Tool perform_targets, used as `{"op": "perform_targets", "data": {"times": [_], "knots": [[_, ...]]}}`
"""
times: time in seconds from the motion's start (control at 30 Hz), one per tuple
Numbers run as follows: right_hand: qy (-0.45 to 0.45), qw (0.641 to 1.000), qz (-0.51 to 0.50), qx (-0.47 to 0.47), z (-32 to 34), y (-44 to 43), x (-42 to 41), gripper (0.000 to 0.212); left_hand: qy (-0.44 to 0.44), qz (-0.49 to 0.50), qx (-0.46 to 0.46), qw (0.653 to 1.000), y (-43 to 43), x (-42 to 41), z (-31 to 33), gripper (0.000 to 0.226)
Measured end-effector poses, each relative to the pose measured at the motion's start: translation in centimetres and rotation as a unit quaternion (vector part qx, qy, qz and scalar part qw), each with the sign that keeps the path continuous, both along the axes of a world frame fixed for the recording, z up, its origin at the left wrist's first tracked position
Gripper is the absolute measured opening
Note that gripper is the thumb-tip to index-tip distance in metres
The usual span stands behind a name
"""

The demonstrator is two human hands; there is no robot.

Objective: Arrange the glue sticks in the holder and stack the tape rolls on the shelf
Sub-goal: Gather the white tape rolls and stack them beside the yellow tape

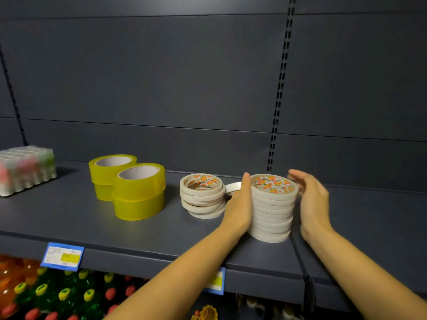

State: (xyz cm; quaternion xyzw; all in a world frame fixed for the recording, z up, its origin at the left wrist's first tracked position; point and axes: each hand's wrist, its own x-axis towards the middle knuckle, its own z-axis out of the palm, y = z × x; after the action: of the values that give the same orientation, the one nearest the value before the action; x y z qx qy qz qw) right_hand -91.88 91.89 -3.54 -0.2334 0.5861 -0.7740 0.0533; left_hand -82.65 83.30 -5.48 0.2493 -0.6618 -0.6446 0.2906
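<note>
A tall stack of several thin white tape rolls (272,211) stands on the dark grey shelf (69,218). My left hand (240,204) presses flat against the stack's left side with straight fingers. My right hand (310,199) is open just to the right of the stack, slightly blurred, a small gap from it. A shorter, uneven stack of white tape rolls (202,196) sits to the left, and one more white roll (233,188) peeks out behind my left hand. Two stacks of wide yellow tape rolls (138,191) stand further left. A wrapped pack of glue sticks (25,172) stands at the far left.
The shelf's back panel and a slotted upright (280,88) rise behind. Blue price tags (62,256) hang on the shelf's front edge. Bottles with yellow and red caps (46,294) fill the shelf below. A shelf seam (300,257) runs right of the tall stack.
</note>
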Motion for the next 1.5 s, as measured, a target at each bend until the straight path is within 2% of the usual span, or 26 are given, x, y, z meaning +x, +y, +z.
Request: {"op": "perform_targets", "data": {"times": [0.1,0.2,0.27,0.33,0.4,0.5,0.6,0.67,0.77,0.87,0.97,1.13,1.2,1.3,1.37,1.5], "knots": [[0.14,0.99,-0.014,0.008,3.9,0.2,-0.7,0.034,-0.044,-0.047,-0.045,0.997,-1.0,1.0,0.3,0.079],[0.239,0.959,0.035,0.151,8.1,-0.9,-0.1,0.031,-0.117,-0.102,-0.067,0.986,-2.1,2.6,1.8,0.076],[0.28,0.918,0.095,0.263,10.0,-1.8,1.0,0.027,-0.15,-0.122,-0.103,0.976,-3.0,4.1,3.3,0.071],[0.329,0.852,0.14,0.383,10.9,-2.8,2.1,0.022,-0.151,-0.136,-0.127,0.971,-4.1,5.8,4.9,0.062],[0.385,0.762,0.15,0.498,11.0,-4.3,3.0,0.02,-0.129,-0.129,-0.162,0.97,-5.7,7.4,6.2,0.052],[0.41,0.647,0.155,0.624,10.2,-7.1,3.8,0.031,-0.09,-0.085,-0.233,0.965,-8.4,9.4,8.1,0.046],[0.392,0.572,0.157,0.704,9.5,-9.4,4.2,0.044,-0.087,-0.065,-0.266,0.958,-11.3,10.2,9.3,0.044],[0.366,0.549,0.169,0.733,9.2,-10.2,4.4,0.039,-0.095,-0.048,-0.283,0.953,-12.8,10.3,9.8,0.043],[0.357,0.544,0.163,0.742,8.7,-10.9,4.6,0.03,-0.118,-0.019,-0.325,0.938,-14.4,10.6,10.6,0.043],[0.367,0.57,0.14,0.721,8.5,-10.9,4.3,0.023,-0.17,-0.006,-0.383,0.908,-16.1,10.6,10.6,0.038],[0.379,0.604,0.128,0.689,9.2,-10.5,4.1,0.016,-0.28,-0.041,-0.45,0.847,-17.8,9.7,9.8,0.025],[0.414,0.659,0.084,0.622,10.6,-10.2,4.3,0.029,-0.402,-0.106,-0.486,0.769,-19.3,6.9,8.5,0.024],[0.425,0.669,0.072,0.606,10.8,-10.3,4.6,0.032,-0.44,-0.151,-0.475,0.746,-19.6,5.8,8.3,0.026],[0.437,0.675,0.071,0.59,11.1,-10.4,5.0,0.034,-0.503,-0.22,-0.463,0.695,-19.8,4.5,8.2,0.031],[0.442,0.68,0.077,0.579,11.2,-10.4,5.2,0.034,-0.524,-0.256,-0.464,0.667,-19.9,3.9,8.0,0.035],[0.447,0.684,0.099,0.568,11.2,-10.7,5.2,0.034,-0.511,-0.269,-0.504,0.642,-20.2,3.4,7.6,0.035]]}}
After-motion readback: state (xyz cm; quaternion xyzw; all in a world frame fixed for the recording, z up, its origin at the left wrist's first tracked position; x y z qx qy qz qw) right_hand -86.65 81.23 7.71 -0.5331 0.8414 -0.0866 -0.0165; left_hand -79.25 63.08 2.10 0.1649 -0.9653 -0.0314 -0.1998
